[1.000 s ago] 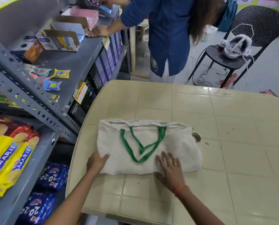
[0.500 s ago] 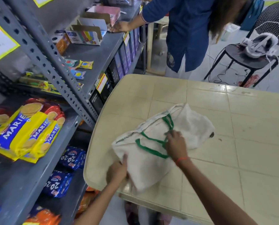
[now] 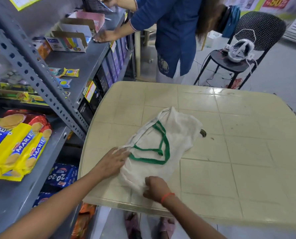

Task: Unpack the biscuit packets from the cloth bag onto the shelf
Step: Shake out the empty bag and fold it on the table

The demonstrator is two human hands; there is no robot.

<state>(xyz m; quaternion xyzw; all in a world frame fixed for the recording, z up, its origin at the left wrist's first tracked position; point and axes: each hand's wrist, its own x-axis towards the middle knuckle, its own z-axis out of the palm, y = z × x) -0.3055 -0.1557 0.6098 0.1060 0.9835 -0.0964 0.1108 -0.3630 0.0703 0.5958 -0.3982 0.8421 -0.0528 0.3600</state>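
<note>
1. One cloth bag (image 3: pixel 169 145), white with green handles (image 3: pixel 154 152), lies flat and slack on the cream table (image 3: pixel 238 169), slanting from its near end at the table's front edge to its far mouth hem; no contents can be made out in it.
2. Left hand (image 3: pixel 113 160) lies open, fingers spread, palm down on the bag's left side beside the handles.
3. Right hand (image 3: pixel 155 187) is closed in a fist, bunching the bag's near corner cloth close to the table's near edge.
4. Yellow Marie biscuit packets (image 3: pixel 16 145) lie stacked on the grey shelf (image 3: pixel 45 171) at left; blue 20-20 packets (image 3: pixel 62 175) sit on the level below.
5. Open cardboard display boxes (image 3: pixel 69 42) stand on the upper shelf, with small sachets (image 3: pixel 69 73) loose near them.
6. Table surface right of the bag is bare; the shelf's slanted upright (image 3: pixel 40 80) stands close against the table's left edge.
7. Another person in blue (image 3: pixel 174 35) stands at the far end, cut off at the top; a black chair (image 3: pixel 247 49) holds a pale object that is hard to identify.
</note>
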